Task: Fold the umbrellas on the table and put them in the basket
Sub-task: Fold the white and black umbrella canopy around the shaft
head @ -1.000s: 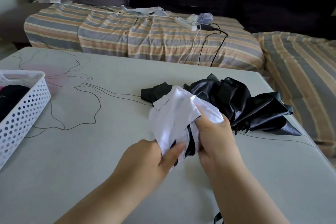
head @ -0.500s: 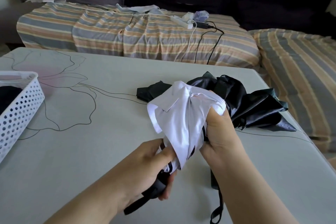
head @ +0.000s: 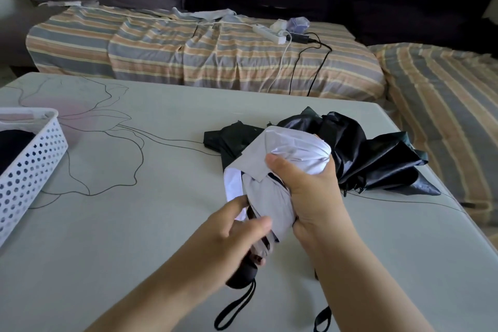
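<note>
Hands together on the white umbrella (head: 272,170) above the table (head: 134,224): right hand (head: 310,191) now clamps the gathered canopy, left hand (head: 237,234) has dropped to the handle, so rolling is probably nearly finished.

Both hands clasped close together, forearms bare.

The left hand (head: 237,234) curls its fingers and thumb around what it holds, knuckles up. The right hand (head: 310,191), just beyond and beside it, grips with its thumb lying across the top; both forearms reach in from below.
</note>
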Demonstrator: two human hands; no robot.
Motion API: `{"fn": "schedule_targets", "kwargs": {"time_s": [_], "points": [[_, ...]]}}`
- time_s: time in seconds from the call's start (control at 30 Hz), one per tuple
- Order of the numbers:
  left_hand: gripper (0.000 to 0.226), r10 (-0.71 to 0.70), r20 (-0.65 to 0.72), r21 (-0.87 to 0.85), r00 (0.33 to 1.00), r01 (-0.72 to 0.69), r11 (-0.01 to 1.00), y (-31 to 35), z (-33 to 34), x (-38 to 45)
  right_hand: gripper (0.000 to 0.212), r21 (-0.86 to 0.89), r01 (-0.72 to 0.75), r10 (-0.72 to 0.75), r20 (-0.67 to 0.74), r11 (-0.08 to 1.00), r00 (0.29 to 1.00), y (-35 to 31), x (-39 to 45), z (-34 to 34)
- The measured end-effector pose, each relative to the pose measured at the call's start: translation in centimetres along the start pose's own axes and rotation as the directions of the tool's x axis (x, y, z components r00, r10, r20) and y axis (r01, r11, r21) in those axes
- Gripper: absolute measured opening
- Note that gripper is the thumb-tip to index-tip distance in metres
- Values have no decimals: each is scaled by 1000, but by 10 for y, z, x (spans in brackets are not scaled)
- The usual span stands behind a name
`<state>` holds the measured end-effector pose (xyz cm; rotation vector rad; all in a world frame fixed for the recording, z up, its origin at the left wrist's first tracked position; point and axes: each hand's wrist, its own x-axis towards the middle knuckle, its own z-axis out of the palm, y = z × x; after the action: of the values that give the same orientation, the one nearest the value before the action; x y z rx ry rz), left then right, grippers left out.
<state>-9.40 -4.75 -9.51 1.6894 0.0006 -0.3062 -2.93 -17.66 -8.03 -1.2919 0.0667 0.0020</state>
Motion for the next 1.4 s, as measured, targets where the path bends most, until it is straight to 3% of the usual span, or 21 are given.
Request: {"fn": "schedule_targets", "kwargs": {"time_s": [0.17,0.27,0.33,0.47,0.53,0.6,0.67,0.7,0.77,0.8,0.83,0.87,0.93,1.0,1.07,1.1,1.13,1.2,1.23,1.33,1.4], "points": [[69,-135,165,-2,977,138,990,10,-3,4,30,108,-82,57,214,991,975,7,-7,9],[68,-148,314,-231,938,227,946,14,-8,0,38,201,-132,60,327,971,943,7,-6,7],[65,-125,282,-230,951,194,954,12,-8,-2,41,243,-173,75,364,955,928,6,-4,5],[49,-44,-28,36,999,45,998,9,0,1,40,156,-156,107,282,975,953,4,-2,5],[40,129,-192,292,973,-69,954,2,5,1,30,67,-134,122,159,989,980,5,-1,6],[30,297,-151,692,943,-114,713,-13,12,5,22,4,-112,112,-1,994,994,9,0,6],[40,366,-121,818,923,-116,563,-18,18,7,19,-15,-84,83,-86,996,993,11,0,7],[46,376,-126,794,918,-134,594,-22,20,4,20,-10,-67,66,-88,998,994,10,0,7],[43,314,-147,558,938,-184,809,-23,19,4,23,-1,-64,64,-29,998,998,5,1,5],[41,168,-97,327,981,-128,936,-16,14,3,23,20,-83,83,19,996,996,3,1,2],[45,33,31,67,999,-35,997,-10,10,2,21,53,-113,109,73,992,991,0,2,0],[47,-53,198,-126,979,79,989,-6,5,1,19,91,-148,134,142,985,981,-1,2,-2],[46,-90,383,-275,920,206,939,1,5,-1,14,124,-190,153,256,974,954,-3,0,-3],[41,-102,312,-215,945,175,961,5,12,-3,14,128,-183,135,317,975,939,-6,-1,-4],[38,-71,130,-101,989,85,991,5,19,-2,12,96,-129,95,301,987,949,-6,-1,-5],[35,-47,54,-11,997,48,999,2,21,-1,6,98,-119,92,246,988,965,-6,0,-5],[31,-24,-17,121,1000,26,992,-3,23,1,19,98,-108,90,176,989,980,-3,0,-6],[29,42,-107,438,993,9,899,-12,29,1,37,83,-110,110,15,990,994,1,-1,-6],[26,80,-128,501,989,-5,866,-14,32,0,37,75,-100,105,-63,992,992,2,-2,-5],[22,90,-132,446,987,-22,895,-13,33,-1,32,24,-57,59,-85,998,995,-2,-3,-3],[28,40,-27,300,999,-30,954,-8,25,0,31,14,-63,63,-32,998,997,-7,-4,-3]]}}
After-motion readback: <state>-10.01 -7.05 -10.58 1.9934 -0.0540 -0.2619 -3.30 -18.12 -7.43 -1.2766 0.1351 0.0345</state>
